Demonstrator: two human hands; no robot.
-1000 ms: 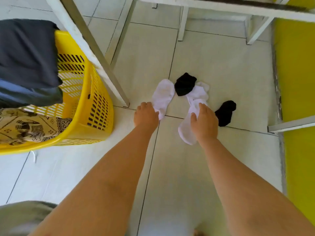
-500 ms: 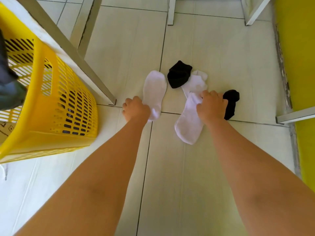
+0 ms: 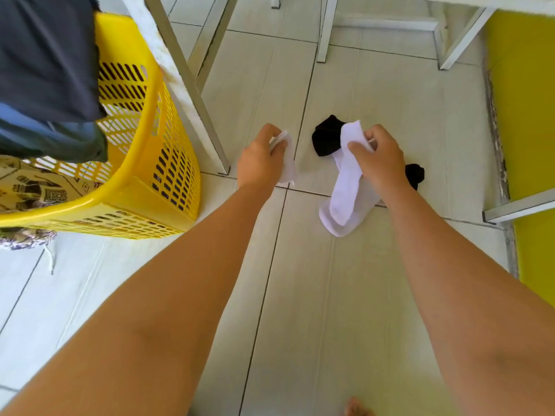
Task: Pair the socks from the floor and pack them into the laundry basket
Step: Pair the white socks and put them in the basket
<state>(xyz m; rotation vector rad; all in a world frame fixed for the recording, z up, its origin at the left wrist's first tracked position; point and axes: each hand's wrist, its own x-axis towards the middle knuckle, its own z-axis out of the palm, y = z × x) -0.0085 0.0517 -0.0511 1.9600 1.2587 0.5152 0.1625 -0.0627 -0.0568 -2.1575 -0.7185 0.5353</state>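
Observation:
My left hand (image 3: pixel 258 159) grips one white sock (image 3: pixel 286 163) by its cuff, and the sock hangs down beside my wrist. Folded over and dangling above the floor is a second white sock (image 3: pixel 345 190), held by my right hand (image 3: pixel 377 159). One black sock (image 3: pixel 326 136) lies on the tiles just behind the right-hand sock. Another black sock (image 3: pixel 414 174) peeks out to the right of my right wrist, partly hidden. The yellow laundry basket (image 3: pixel 168 181) stands at the left, apart from both hands.
Dark folded clothes (image 3: pixel 48 70) and a patterned cloth (image 3: pixel 30 187) fill the basket. A white metal frame leg (image 3: pixel 192 94) slants down between basket and socks. More white frame legs (image 3: pixel 326 28) stand behind. A yellow wall (image 3: pixel 522 94) bounds the right side.
Both hands have closed on the white socks and lifted them off the tiles. The right-hand sock is now folded over and hanging. The camera tilted, showing more of the basket.

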